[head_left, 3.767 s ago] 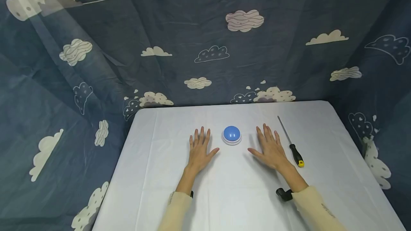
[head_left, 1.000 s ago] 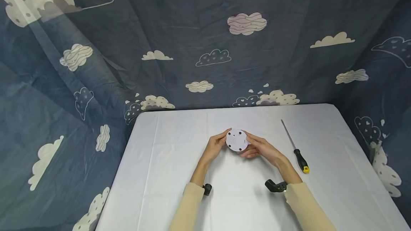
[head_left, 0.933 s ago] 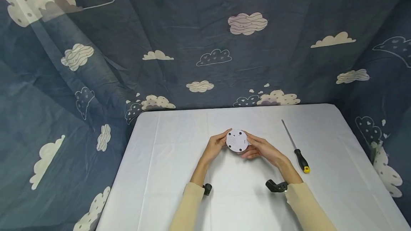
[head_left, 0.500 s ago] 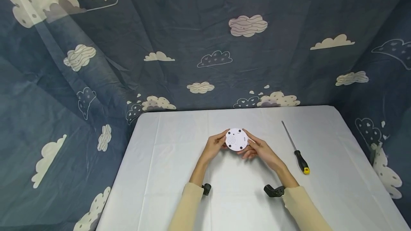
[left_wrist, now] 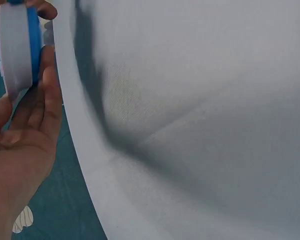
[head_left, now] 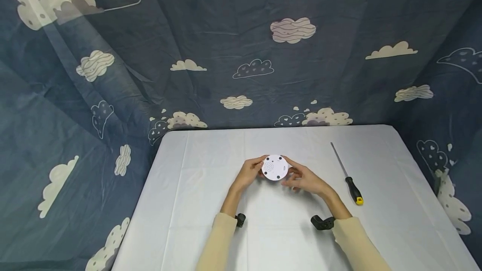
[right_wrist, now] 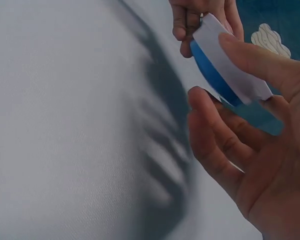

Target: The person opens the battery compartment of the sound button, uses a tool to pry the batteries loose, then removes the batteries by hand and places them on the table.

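Blue-domed, the white disc (head_left: 273, 171) is pinched by my left grip (head_left: 246, 174) and right grip (head_left: 306, 180); loosening either could tip it

Both forearms (head_left: 230, 202), in pale sleeves (head_left: 217, 241), angle forward and inward, the left hand (head_left: 245, 175) gripping between thumb and fingers and facing the right hand (head_left: 308, 180), which also grips, its lower fingers loosely bent.

No legible text; marks on the white disc (head_left: 275, 168) too small to read.
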`<state>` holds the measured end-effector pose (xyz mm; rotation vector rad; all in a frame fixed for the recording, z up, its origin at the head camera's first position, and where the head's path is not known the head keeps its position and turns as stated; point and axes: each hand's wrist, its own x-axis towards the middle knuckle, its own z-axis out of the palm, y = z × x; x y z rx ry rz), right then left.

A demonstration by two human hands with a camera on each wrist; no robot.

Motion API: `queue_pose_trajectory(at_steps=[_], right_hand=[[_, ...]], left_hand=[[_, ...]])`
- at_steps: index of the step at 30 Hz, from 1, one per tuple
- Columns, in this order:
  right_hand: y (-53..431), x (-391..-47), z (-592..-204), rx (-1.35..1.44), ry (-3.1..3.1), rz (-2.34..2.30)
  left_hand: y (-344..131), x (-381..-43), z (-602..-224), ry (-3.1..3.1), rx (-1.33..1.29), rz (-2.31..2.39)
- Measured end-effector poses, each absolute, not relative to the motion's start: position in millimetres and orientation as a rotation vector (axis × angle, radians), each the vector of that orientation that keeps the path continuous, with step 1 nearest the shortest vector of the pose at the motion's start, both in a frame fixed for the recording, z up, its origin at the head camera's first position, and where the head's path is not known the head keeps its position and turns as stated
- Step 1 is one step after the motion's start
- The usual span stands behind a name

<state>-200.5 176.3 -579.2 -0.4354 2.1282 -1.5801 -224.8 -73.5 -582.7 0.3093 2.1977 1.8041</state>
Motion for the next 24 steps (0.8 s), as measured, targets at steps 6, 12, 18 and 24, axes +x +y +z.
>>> queue_pose_trajectory(at_steps=[6, 12, 18, 24], right_hand=[[167.4, -199.4, -580.8, -0.438, 2.208, -1.631], [152.9, -192.7, -587.5, -0.239, 2.473, -1.743], [148.3, -187.3, -589.4, -0.195, 2.578, -1.707], [161.1, -186.6, -587.9, -0.293, 2.437, -1.706]], left_hand=[[-73.6, -222.3, -583.6, 2.165, 0.350, 1.702], [-61.6, -214.2, -595.7, 2.060, 0.226, 1.960], [-54.3, -208.2, -602.2, 2.058, 0.137, 2.026], [-63.6, -212.3, -596.8, 2.047, 0.235, 1.934]])
